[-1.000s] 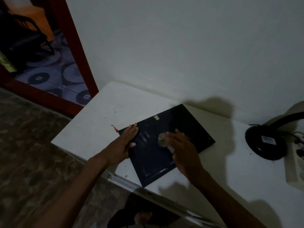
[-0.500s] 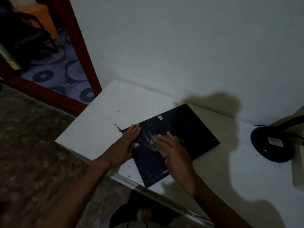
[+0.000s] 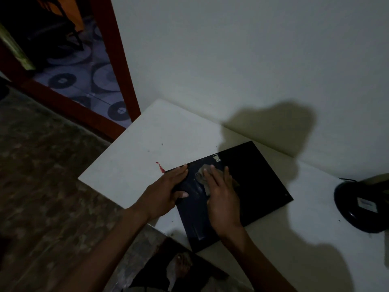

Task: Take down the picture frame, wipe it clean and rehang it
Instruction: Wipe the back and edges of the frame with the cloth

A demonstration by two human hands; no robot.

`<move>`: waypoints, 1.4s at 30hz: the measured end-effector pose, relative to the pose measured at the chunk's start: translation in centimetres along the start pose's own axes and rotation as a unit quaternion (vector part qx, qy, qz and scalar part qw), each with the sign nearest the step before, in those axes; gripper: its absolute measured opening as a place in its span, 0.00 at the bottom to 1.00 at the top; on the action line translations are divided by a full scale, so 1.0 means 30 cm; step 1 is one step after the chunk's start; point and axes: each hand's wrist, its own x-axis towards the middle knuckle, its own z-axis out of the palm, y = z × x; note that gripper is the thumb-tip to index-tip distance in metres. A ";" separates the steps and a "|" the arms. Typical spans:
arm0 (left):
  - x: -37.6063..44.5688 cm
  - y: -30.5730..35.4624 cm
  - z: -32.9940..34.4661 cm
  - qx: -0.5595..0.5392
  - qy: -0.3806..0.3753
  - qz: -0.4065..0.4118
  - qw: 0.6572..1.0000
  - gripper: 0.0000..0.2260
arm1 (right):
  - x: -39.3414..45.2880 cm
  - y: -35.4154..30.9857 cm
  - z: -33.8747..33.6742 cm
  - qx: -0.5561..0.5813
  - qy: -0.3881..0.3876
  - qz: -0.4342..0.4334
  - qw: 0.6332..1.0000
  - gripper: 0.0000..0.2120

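Our left hand [image 3: 166, 191] clamps the near-left edge of the frame [image 3: 252, 182], fingers over the top, thumb on its back. Our right hand [image 3: 223, 199] presses the cloth [image 3: 202, 175] down with flat fingers. The frame lies back up on the table [image 3: 151, 140]; we want firm, overlapping strokes out towards the hanger [image 3: 216, 158].

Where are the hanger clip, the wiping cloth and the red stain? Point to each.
hanger clip [image 3: 216, 158], head view, on its metal tab.
wiping cloth [image 3: 202, 176], head view, on the bunched part left of the fingers.
red stain [image 3: 161, 169], head view, on its larger lower blot.
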 end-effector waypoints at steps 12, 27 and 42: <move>0.045 -0.024 -0.046 -0.014 -0.010 0.019 1.000 0.31 | 0.109 -0.052 -0.005 0.047 0.026 0.032 0.998 0.32; 0.036 -0.035 -0.055 -0.009 -0.023 0.066 0.998 0.30 | 0.103 -0.068 0.012 0.043 0.052 0.003 0.998 0.25; 0.054 -0.040 -0.075 0.056 -0.052 0.088 0.993 0.31 | 0.051 -0.049 0.019 0.039 0.084 0.100 0.991 0.34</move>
